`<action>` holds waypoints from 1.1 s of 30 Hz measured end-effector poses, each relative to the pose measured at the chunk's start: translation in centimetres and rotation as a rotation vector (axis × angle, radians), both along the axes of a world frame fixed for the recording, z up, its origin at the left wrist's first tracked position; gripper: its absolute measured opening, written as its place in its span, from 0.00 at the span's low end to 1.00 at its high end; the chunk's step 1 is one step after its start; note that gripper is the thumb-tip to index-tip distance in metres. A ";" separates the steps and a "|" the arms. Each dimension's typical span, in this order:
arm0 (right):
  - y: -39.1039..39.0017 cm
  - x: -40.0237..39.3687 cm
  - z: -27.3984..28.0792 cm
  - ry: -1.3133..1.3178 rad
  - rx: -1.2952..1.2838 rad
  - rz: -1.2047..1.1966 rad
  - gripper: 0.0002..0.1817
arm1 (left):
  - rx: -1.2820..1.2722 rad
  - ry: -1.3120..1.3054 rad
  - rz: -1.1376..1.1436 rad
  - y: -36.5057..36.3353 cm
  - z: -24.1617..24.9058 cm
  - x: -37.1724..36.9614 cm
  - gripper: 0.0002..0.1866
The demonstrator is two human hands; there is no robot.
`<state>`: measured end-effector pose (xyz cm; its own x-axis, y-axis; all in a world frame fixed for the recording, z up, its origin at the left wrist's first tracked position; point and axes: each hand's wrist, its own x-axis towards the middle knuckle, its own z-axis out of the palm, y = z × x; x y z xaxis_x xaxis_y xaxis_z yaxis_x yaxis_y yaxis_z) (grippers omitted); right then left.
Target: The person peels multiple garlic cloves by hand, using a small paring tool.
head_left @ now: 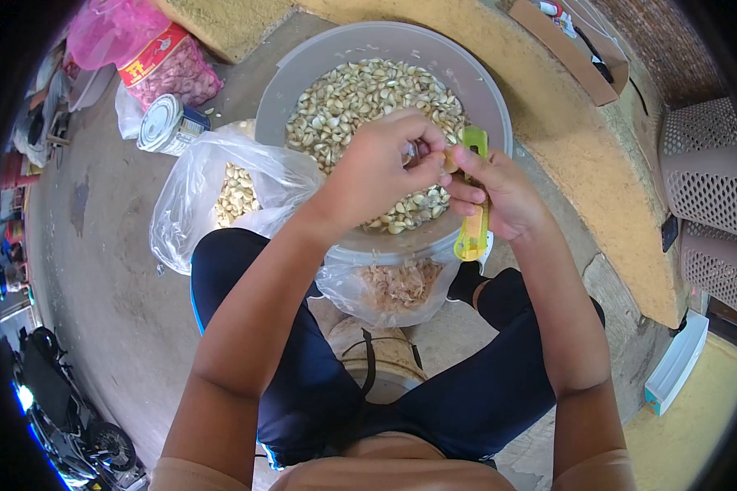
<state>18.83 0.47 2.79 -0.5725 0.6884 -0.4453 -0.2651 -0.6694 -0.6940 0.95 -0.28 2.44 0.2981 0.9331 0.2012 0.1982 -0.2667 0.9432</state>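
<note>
Both my hands meet above a large grey tub (pixel 496 98) filled with unpeeled garlic cloves (pixel 368 92). In my left hand (pixel 378 168), thumb and fingers are pinched on a garlic clove (pixel 449 160). My right hand (pixel 506 192) is closed around a yellow-green box cutter (pixel 472 221), its thumb close against the same clove. The cutter points toward me at its lower end; its blade cannot be made out. Left of the tub, a clear plastic bag (pixel 184 192) holds peeled cloves (pixel 237 195). Below the tub's near rim hangs a clear bag with papery skins (pixel 401 282).
A paint can (pixel 172 124) and a pink mesh sack of garlic (pixel 184 74) stand at upper left. A yellow ledge (pixel 581 139) runs along the right, with a cardboard box (pixel 569 53) on it. Perforated crates (pixel 708 172) are at far right; a motorcycle (pixel 65 405) is at lower left.
</note>
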 end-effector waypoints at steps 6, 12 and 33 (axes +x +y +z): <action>0.1 0.1 0.3 0.168 -0.053 -0.021 0.16 | -0.142 -0.032 0.051 0.1 0.3 -0.2 0.04; 0.1 0.1 0.1 0.154 -0.045 -0.051 0.15 | -0.027 -0.008 0.019 -0.3 0.8 0.2 0.06; -0.2 -0.8 0.8 -0.443 0.261 -0.164 0.12 | -0.256 -0.002 0.076 0.8 -1.1 -0.6 0.05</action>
<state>18.07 0.30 3.61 -0.2443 0.8731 -0.4220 0.0040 -0.4343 -0.9008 0.31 0.49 1.32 0.2252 0.9733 -0.0438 0.2067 -0.0038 0.9784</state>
